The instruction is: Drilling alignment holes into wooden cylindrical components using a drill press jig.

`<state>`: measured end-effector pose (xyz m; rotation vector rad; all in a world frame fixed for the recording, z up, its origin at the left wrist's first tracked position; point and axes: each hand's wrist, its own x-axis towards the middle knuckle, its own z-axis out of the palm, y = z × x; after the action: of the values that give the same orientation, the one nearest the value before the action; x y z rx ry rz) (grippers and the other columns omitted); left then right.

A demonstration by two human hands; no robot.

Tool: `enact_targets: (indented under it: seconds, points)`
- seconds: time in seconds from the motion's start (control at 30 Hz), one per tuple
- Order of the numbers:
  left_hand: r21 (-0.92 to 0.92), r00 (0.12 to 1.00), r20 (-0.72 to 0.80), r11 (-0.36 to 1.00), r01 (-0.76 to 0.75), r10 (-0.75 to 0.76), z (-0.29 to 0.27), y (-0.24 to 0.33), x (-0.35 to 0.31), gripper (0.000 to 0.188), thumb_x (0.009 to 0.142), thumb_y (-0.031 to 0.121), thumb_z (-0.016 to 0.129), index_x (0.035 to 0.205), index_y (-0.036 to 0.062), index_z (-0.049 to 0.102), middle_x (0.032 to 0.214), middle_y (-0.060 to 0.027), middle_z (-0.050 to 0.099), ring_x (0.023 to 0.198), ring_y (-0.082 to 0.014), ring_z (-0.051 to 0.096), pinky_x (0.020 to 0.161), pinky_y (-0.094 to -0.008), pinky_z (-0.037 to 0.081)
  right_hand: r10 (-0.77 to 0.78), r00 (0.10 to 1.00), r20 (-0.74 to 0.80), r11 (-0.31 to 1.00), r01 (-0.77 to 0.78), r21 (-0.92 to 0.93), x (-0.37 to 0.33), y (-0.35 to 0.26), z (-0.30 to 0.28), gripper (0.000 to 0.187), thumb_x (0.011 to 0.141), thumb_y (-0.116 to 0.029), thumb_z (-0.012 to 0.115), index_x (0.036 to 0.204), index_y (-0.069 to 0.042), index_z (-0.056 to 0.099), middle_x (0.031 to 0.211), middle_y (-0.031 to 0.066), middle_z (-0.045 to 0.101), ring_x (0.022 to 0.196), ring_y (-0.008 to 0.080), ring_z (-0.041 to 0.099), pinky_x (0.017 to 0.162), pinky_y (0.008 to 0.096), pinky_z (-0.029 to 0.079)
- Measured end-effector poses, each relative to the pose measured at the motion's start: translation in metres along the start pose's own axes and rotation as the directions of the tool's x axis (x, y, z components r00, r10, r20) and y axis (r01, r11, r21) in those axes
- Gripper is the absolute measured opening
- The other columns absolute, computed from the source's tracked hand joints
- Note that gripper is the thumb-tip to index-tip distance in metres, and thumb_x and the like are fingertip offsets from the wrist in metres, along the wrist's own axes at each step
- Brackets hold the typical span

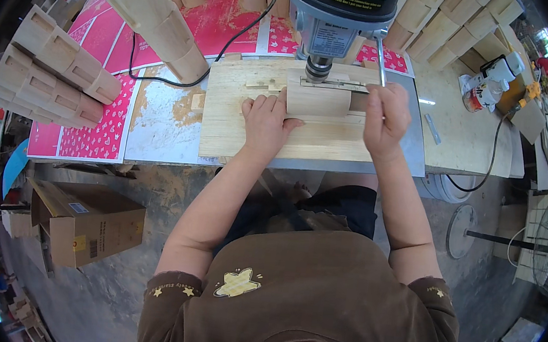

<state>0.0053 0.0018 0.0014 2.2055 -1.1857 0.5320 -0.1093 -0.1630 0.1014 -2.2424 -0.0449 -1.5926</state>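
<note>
A pale, rounded wooden block (318, 102) lies on a flat wooden board (224, 132) under the chuck (318, 69) of a bench drill press (338, 7). A slot runs along the block's upper side, and the chuck's lower end is right over it; the bit's tip is hard to make out. My left hand (267, 122) holds the block's left end, index finger against its edge and thumb along its near side, other fingers resting on the board. My right hand (387, 119) is closed around the low end of the drill press's metal lever (380, 59), right of the block.
Stacked wooden blocks stand at the left (57, 75), with a leaning column (159, 22) nearer the drill. More stacks (450, 22) rise at the back right. A black cable (234, 37) crosses the pink table covering (199, 23). A plastic bottle (484, 94) stands right; a cardboard box (101, 229) sits on the floor.
</note>
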Motion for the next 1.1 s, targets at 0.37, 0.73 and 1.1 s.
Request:
enact_targets:
  seconds: [0.37,0.73,1.1]
  points:
    - [-0.326,0.967,-0.082,0.924,0.201,-0.239,0.000,0.003,0.001,0.058,0.055,0.034,0.080,0.105,0.0106,0.062,0.091,-0.0056,0.057,0.089,-0.0245,0.053,0.083,-0.0417,0.032,0.354,0.927,0.124,0.935,-0.347,-0.078,0.166,0.052,0.012,0.028,0.090,-0.024,0.051,0.081,0.001,0.061,0.065,0.0102,0.056,0.063,0.0153,0.054,0.058,0.0299,0.041]
    - [-0.639,0.948,0.138,0.706,0.305,-0.286,-0.016,-0.022,-0.002,0.051,0.045,0.017,0.087,0.087,0.0073,0.059,0.106,-0.0103,0.048,0.102,-0.0291,0.049,0.089,-0.0383,0.040,0.564,0.393,0.726,0.799,-0.483,-0.358,-0.016,0.079,-0.028,0.035,0.073,-0.004,0.068,0.106,0.000,0.057,0.093,0.0119,0.060,0.087,0.0249,0.056,0.076,0.0343,0.043]
    - [-0.499,0.838,0.085,0.705,0.504,-0.539,-0.227,-0.123,-0.078,0.046,0.053,0.005,0.084,0.089,0.0100,0.055,0.126,-0.0063,0.039,0.115,-0.0221,0.046,0.078,-0.0353,0.055,0.521,0.448,0.726,0.737,-0.666,-0.118,-0.049,0.058,-0.077,0.023,0.071,0.002,0.068,0.090,0.000,0.056,0.077,0.0015,0.051,0.075,0.0116,0.047,0.070,0.0236,0.040]
